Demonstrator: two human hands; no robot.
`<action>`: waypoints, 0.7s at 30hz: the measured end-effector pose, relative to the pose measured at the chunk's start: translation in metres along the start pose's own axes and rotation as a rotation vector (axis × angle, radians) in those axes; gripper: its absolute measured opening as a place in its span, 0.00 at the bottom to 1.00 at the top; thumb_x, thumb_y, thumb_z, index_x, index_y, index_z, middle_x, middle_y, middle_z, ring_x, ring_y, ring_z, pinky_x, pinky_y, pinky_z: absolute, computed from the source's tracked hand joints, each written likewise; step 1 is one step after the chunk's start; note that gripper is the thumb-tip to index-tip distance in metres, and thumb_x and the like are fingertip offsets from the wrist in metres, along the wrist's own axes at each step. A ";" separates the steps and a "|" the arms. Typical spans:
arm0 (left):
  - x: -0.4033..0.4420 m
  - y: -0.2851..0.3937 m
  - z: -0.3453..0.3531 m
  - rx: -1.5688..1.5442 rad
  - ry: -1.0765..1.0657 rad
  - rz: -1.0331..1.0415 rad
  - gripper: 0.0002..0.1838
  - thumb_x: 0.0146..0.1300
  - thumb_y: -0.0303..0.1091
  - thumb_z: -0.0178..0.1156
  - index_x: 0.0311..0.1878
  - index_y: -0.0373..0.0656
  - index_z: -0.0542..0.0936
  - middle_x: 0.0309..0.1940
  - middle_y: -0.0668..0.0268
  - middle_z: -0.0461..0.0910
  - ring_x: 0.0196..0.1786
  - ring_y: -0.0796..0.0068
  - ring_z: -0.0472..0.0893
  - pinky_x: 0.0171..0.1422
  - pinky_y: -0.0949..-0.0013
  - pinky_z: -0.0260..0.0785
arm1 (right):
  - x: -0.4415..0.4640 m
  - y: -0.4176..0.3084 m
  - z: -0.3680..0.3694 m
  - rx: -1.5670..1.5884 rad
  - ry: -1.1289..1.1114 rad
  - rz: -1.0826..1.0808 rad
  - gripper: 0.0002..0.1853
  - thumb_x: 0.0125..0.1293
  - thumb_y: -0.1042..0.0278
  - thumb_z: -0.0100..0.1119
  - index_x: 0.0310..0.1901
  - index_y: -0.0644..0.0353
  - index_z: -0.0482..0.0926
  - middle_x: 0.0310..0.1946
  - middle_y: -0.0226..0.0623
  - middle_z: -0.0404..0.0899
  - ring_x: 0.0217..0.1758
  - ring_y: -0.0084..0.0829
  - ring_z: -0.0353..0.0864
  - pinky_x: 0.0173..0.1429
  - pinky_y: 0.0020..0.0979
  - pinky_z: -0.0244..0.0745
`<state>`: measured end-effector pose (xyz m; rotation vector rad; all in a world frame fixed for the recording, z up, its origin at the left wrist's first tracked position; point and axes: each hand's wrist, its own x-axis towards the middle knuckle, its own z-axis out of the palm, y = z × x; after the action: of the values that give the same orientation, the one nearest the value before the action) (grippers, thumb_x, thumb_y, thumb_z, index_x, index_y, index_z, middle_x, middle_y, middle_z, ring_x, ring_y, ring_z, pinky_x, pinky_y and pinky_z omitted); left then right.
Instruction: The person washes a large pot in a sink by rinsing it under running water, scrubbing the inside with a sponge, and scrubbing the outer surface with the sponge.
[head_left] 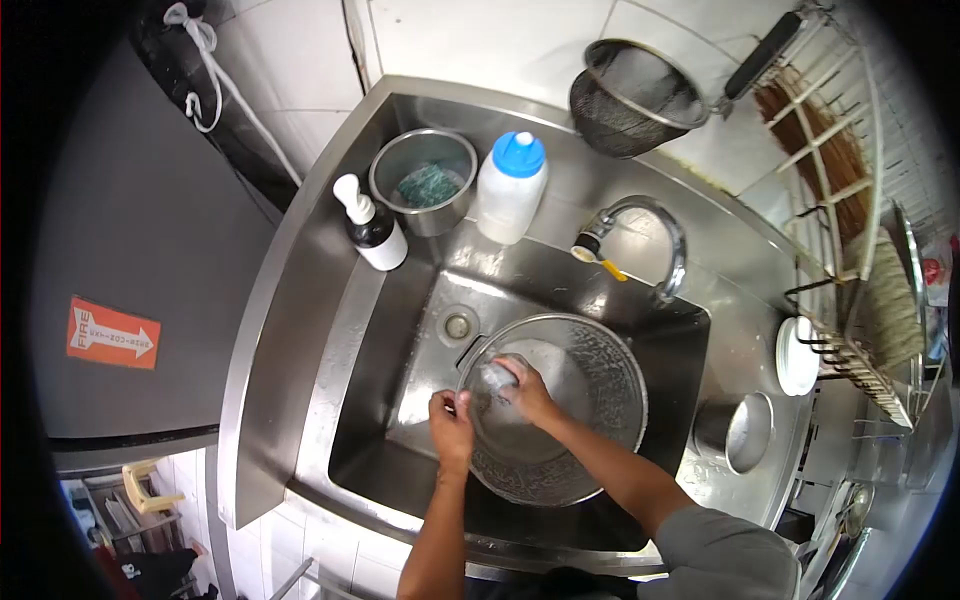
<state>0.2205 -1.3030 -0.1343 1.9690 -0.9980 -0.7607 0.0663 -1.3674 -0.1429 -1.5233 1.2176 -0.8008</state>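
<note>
A large round metal pot [560, 470] lies in the sink, with whitish suds streaked over its inner wall and a loop handle at its upper left. My left hand [452, 425] is closed on the pot's left rim. Inside the pot, close to that same rim, my right hand [525, 388] presses a pale grey scrubbing pad [497, 376] against the wall. The pad is partly hidden by my fingers, so its exact kind is hard to make out.
Around the steel sink [400, 350] stand a pump bottle [380, 238], a metal container [425, 215] with a green scouring pad, a blue-capped bottle [512, 195] and a curved faucet [675, 245]. A small metal pan [748, 435] is at right. A mesh strainer [630, 105] hangs behind.
</note>
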 end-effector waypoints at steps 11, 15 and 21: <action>0.018 0.017 -0.006 0.229 -0.190 0.013 0.08 0.62 0.29 0.59 0.40 0.35 0.73 0.31 0.44 0.79 0.38 0.44 0.81 0.42 0.54 0.71 | 0.028 -0.035 -0.112 -0.944 0.116 0.232 0.26 0.60 0.66 0.55 0.62 0.59 0.71 0.59 0.51 0.70 0.64 0.48 0.68 0.63 0.43 0.71; -0.020 -0.003 -0.011 0.298 -0.087 -0.082 0.08 0.61 0.27 0.60 0.37 0.33 0.73 0.31 0.43 0.79 0.36 0.48 0.82 0.41 0.57 0.70 | -0.087 0.017 -0.160 -0.980 0.290 0.582 0.33 0.63 0.56 0.56 0.63 0.70 0.64 0.53 0.55 0.76 0.52 0.49 0.80 0.56 0.42 0.76; -0.097 -0.034 0.006 0.318 0.286 -0.232 0.13 0.58 0.33 0.65 0.35 0.35 0.73 0.28 0.51 0.78 0.29 0.50 0.76 0.39 0.56 0.70 | -0.240 -0.037 -0.085 0.163 0.451 1.202 0.32 0.65 0.46 0.57 0.35 0.80 0.77 0.23 0.54 0.82 0.20 0.43 0.84 0.30 0.39 0.82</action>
<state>0.1794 -1.2105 -0.1505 2.4187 -0.7619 -0.4406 -0.0661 -1.1616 -0.0633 -0.2713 1.9917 -0.3766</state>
